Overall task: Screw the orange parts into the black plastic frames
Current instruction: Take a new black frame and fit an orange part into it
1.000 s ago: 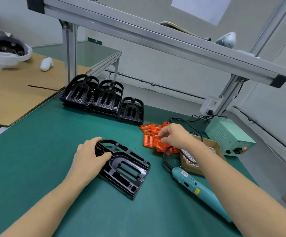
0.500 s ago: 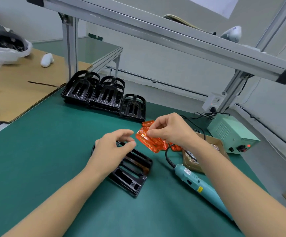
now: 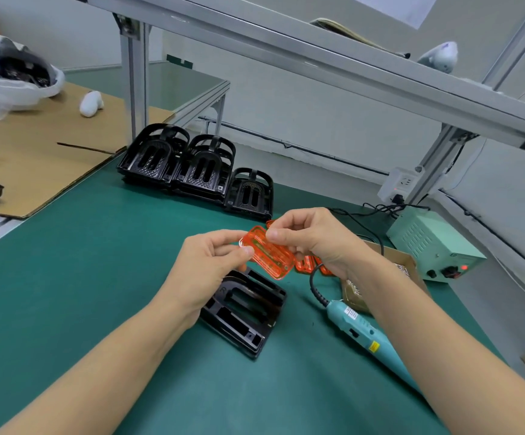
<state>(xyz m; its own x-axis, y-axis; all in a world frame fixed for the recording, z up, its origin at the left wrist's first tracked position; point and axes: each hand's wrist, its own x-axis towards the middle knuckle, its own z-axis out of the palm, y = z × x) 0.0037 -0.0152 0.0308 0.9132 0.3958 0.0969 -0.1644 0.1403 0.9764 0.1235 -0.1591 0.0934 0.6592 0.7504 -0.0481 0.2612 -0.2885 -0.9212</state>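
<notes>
A translucent orange part [image 3: 269, 257] hangs in the air above the green mat, pinched at both ends. My left hand [image 3: 206, 266] pinches its near left edge between thumb and fingers. My right hand [image 3: 313, 238] pinches its far upper corner. Below them a black plastic frame [image 3: 244, 312] lies flat on the mat, partly hidden by my left hand. More orange parts [image 3: 306, 264] lie in a pile behind my right hand, mostly hidden.
Stacks of black frames [image 3: 198, 171] stand at the back of the mat. A teal electric screwdriver [image 3: 368, 335] lies to the right with its cord. A cardboard box of screws [image 3: 353, 295], a green power unit [image 3: 434, 246] and cardboard sheet [image 3: 35, 158] surround the work area.
My right hand lifted an orange part from the pile and brought it over the frame. My left hand let go of the black frame and rose to pinch the part's other end.
</notes>
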